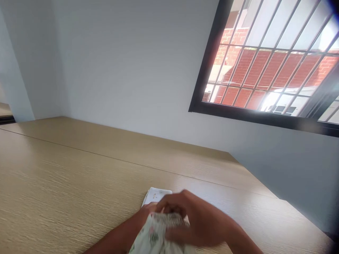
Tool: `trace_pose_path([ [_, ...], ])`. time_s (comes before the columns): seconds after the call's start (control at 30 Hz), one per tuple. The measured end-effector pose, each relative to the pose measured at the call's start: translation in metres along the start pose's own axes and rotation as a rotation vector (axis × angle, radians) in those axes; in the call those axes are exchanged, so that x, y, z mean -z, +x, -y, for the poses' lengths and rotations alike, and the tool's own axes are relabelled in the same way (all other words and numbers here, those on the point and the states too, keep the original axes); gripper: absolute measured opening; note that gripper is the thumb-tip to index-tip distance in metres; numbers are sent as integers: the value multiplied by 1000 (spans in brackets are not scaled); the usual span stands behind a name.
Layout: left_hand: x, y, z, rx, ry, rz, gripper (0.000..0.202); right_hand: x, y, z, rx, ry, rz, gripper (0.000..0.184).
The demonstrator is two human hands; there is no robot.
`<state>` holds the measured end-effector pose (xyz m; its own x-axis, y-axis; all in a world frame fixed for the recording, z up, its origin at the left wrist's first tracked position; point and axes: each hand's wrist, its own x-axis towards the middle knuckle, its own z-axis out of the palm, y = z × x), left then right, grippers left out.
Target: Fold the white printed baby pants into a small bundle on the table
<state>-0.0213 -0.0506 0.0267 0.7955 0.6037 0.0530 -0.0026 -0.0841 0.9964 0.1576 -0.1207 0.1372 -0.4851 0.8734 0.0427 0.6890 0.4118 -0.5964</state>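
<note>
At the bottom of the head view is a pale garment [155,231] with a floral print and a gathered, elastic-looking edge at its top. My right hand [203,220] curves around that edge from the right, thumb in front and fingers bent over behind; it is somewhat blurred. Coming from the lower left, my left hand [149,209] lies behind the garment, its fingers hidden by the cloth and the other hand. Just beyond both hands a folded white cloth [158,193] with a small print lies flat on the table, its near part covered.
The wide wood-grain table [66,176] has a seam running across it and reaches back to a pale wall [127,70]. Its right edge slants toward me. A barred window [254,67] with a dark frame is at upper right.
</note>
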Motion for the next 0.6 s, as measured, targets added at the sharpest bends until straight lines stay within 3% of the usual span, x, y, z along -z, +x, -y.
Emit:
trace_pose_path([
  [0.07, 8, 4, -1, 26, -102, 6, 29, 11, 29, -26, -20, 174, 191, 30],
  [0.17, 22, 9, 4, 117, -278, 1, 42, 9, 53, -59, -53, 323, 162, 27],
  [0.27, 33, 7, 9, 229, -406, 64, 55, 2, 53, -75, -36, 382, 93, 29],
  [0.47, 34, -8, 8, 396, -625, 323, 86, 9, 44, -74, -26, 461, -175, 31],
  [0.6, 35, -15, 6, 425, -465, 341, 113, 22, 38, -60, -7, 476, -333, 30],
])
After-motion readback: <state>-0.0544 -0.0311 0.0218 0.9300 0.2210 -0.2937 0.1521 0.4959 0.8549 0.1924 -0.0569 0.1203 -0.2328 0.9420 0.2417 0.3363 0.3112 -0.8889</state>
